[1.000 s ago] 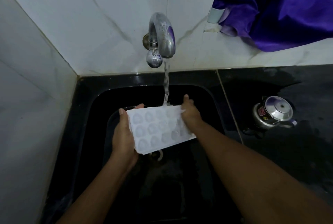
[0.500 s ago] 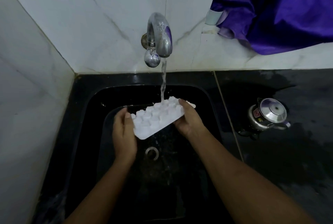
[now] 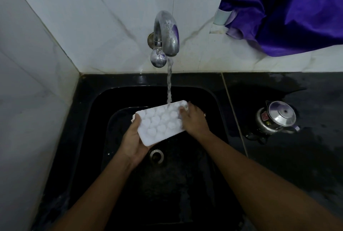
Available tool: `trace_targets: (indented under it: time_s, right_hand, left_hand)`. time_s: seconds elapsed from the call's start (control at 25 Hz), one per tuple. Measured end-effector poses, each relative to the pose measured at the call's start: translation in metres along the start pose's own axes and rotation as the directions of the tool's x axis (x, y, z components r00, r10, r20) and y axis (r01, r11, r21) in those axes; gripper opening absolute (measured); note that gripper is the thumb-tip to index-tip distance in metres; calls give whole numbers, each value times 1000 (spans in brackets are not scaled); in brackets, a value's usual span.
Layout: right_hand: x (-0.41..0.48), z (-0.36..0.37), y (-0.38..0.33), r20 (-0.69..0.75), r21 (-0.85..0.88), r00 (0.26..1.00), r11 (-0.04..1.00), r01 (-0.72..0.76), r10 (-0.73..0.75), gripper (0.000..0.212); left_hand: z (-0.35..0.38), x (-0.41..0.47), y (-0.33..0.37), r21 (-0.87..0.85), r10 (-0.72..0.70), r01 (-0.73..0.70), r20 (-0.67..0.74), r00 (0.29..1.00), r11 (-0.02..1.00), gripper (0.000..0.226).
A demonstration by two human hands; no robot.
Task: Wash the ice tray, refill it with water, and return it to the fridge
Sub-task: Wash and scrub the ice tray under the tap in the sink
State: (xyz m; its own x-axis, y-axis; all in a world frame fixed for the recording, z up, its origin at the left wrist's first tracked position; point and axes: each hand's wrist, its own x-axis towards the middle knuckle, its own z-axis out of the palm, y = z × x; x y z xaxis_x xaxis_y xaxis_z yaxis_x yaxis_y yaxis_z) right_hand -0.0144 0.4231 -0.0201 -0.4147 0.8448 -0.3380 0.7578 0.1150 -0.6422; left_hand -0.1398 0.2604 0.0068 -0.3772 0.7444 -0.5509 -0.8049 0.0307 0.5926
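The white ice tray [image 3: 160, 122] is held over the black sink [image 3: 89, 104], tilted so that its long axis runs from about 8 o'clock up to 2 o'clock. Its heart-shaped moulds face the camera.

The left hand [image 3: 133, 142] sits at the tray's 7 o'clock end. The palm cradles that end from below and the thumb lies up along the short edge, so the hand holds the tray. The right hand [image 3: 194, 120] is at the tray's 3 o'clock end, with its fingers [image 3: 182, 109] curled over the far corner and gripping it. The tray spans the gap between the two hands and touches both.

The tap [image 3: 167, 32] stands at 12 o'clock from the tray. Its stream of water [image 3: 169, 86] falls onto the moulds near the right hand's fingertips. The drain [image 3: 156, 154] lies at 6 o'clock, just beneath the tray's lower edge.

A small steel kettle [image 3: 276, 117] stands on the wet dark counter [image 3: 306, 156], well apart from the tray at 3 o'clock. A purple cloth [image 3: 287, 8] hangs against the tiled wall at 1 o'clock.
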Motion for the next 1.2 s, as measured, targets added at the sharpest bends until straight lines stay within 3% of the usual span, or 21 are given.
trace_targets:
  time_s: [0.08,0.12,0.24,0.36,0.52,0.6,0.68,0.8,0.92,1.0,1.04,1.12,1.2]
  right_hand:
    - [-5,10,-14,27,-155,999,987,28,-24,86]
    - [-14,15,-24,71,-155,996,986,66,-56,82]
    - [-50,36,-42,174,16,969,985,174,-174,71]
    - [-53,35,-42,218,8,957,981,193,-190,71]
    - [-1,18,-36,173,-81,980,993,-83,96,82]
    - [8,10,-36,117,-28,976,983,-181,183,86]
    - [-10,11,-39,76,51,997,999,-11,7,78]
    - [-47,22,-42,144,134,972,977,167,-186,67]
    - [-20,19,-49,221,79,962,986,148,-162,74]
    - [5,11,-58,237,206,971,976,-66,16,80]
    - [13,8,-59,205,227,977,968,-105,58,91]
    - [8,11,-62,160,227,986,971,-73,37,96]
    - [-23,15,-64,151,167,984,983,74,-100,70]
  left_hand:
    - [12,5,1,-11,-6,7,38,999,1000,69]
    - [18,7,2,-35,-17,19,50,999,999,70]
    - [26,18,3,-89,-34,37,30,999,995,67]
    - [23,22,-2,-89,-26,29,28,999,996,62]
    - [44,13,-20,27,-122,120,102,987,992,75]
    - [57,9,-20,52,-142,137,104,984,989,76]
    - [61,19,-13,15,-132,132,47,990,991,77]
    - [60,34,-6,-35,-118,116,-51,992,993,87]
    - [70,31,-7,6,-141,141,-45,989,990,86]
    - [75,28,-9,112,-138,144,-52,989,983,85]
    - [76,28,-9,134,-127,134,-59,990,982,85]
    - [74,28,-5,101,-116,120,-49,992,988,85]
    - [67,33,-1,28,-92,93,-39,995,995,81]
